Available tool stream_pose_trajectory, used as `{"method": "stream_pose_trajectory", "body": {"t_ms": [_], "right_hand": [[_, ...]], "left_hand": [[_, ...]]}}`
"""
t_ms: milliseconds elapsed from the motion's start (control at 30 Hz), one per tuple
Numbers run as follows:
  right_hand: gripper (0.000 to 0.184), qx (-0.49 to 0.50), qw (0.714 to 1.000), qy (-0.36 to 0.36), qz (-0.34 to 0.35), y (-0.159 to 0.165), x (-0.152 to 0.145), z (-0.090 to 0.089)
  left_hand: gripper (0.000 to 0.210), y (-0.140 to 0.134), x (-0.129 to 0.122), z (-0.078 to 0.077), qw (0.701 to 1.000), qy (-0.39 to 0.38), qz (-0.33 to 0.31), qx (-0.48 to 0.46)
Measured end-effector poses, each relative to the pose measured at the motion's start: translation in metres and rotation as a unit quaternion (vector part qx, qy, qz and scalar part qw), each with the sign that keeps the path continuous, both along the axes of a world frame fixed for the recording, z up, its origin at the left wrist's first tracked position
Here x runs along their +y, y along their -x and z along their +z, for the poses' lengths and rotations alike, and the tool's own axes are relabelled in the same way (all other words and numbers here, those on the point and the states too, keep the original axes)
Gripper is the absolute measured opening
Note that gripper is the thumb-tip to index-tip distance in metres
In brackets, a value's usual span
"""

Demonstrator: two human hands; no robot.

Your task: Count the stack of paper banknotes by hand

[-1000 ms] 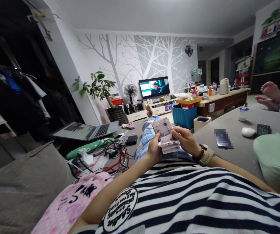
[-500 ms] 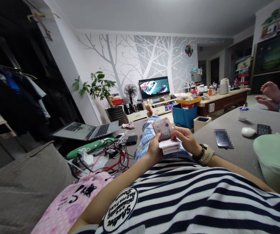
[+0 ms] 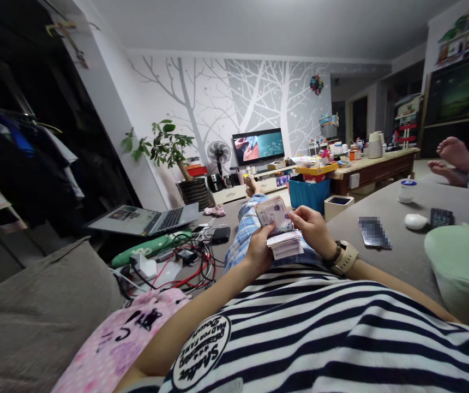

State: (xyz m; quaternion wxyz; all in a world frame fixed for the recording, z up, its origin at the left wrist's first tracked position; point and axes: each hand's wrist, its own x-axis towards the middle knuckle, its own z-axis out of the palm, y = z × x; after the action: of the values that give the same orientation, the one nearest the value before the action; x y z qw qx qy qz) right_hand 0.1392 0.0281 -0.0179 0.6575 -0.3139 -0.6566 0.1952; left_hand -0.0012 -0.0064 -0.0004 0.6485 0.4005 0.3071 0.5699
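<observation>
I lie back on a grey sofa in a striped shirt, and both hands hold a stack of banknotes [image 3: 286, 245] above my lap. My left hand [image 3: 259, 252] grips the stack from the left, its thumb on the notes. The far half of the stack [image 3: 272, 213] is folded upright. My right hand [image 3: 314, 229] pinches the top edge of an upright note with its fingertips. A watch [image 3: 347, 257] sits on my right wrist.
An open laptop [image 3: 148, 219] and a tangle of cables [image 3: 185, 267] lie to my left. A phone [image 3: 372, 231], a white mouse [image 3: 416, 221] and a remote [image 3: 441, 217] rest on the sofa to the right. Another person's bare feet [image 3: 453, 158] show far right. A television [image 3: 258, 146] plays ahead.
My right hand has risen from the flat part of the stack to the top of the upright notes. The picture on the television has changed.
</observation>
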Motion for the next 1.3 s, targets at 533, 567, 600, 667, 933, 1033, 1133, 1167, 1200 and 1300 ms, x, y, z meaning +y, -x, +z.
{"method": "stream_pose_trajectory", "body": {"t_ms": [533, 567, 600, 667, 933, 1033, 1133, 1167, 1200, 1300], "right_hand": [[0.031, 0.007, 1.000, -0.001, 0.017, 0.000, -0.002, 0.001], [0.031, 0.008, 1.000, -0.006, 0.021, 0.000, -0.003, 0.001], [0.031, 0.009, 1.000, -0.012, 0.026, 0.000, -0.004, 0.001], [0.030, 0.005, 0.999, -0.024, 0.036, 0.000, -0.006, 0.001], [0.027, 0.001, 0.998, -0.037, 0.056, 0.002, -0.010, 0.000], [0.027, 0.003, 0.997, -0.031, 0.072, 0.004, -0.012, 0.001], [0.027, 0.002, 0.996, -0.032, 0.078, 0.004, -0.014, 0.002], [0.027, 0.002, 0.996, -0.034, 0.078, 0.005, -0.014, 0.002], [0.027, 0.002, 0.996, -0.036, 0.077, 0.005, -0.014, 0.003], [0.027, -0.009, 0.997, -0.045, 0.069, 0.004, -0.015, 0.003]], "left_hand": [[0.032, -0.005, 0.001, 0.006, 0.997, 0.019, -0.021, -0.070], [0.033, -0.005, 0.002, 0.005, 0.997, 0.017, -0.024, -0.073], [0.033, -0.004, 0.004, 0.004, 0.997, 0.013, -0.024, -0.075], [0.031, -0.004, 0.007, 0.002, 0.997, 0.006, -0.013, -0.074], [0.027, -0.001, 0.011, -0.002, 0.997, -0.014, -0.036, -0.061], [0.028, -0.001, 0.012, -0.005, 0.996, -0.037, -0.045, -0.061], [0.029, 0.000, 0.015, -0.008, 0.995, -0.056, -0.058, -0.060], [0.030, 0.000, 0.015, -0.009, 0.995, -0.059, -0.061, -0.059], [0.030, 0.000, 0.016, -0.009, 0.994, -0.062, -0.063, -0.059], [0.029, 0.000, 0.015, -0.009, 0.995, -0.061, -0.059, -0.057]]}}
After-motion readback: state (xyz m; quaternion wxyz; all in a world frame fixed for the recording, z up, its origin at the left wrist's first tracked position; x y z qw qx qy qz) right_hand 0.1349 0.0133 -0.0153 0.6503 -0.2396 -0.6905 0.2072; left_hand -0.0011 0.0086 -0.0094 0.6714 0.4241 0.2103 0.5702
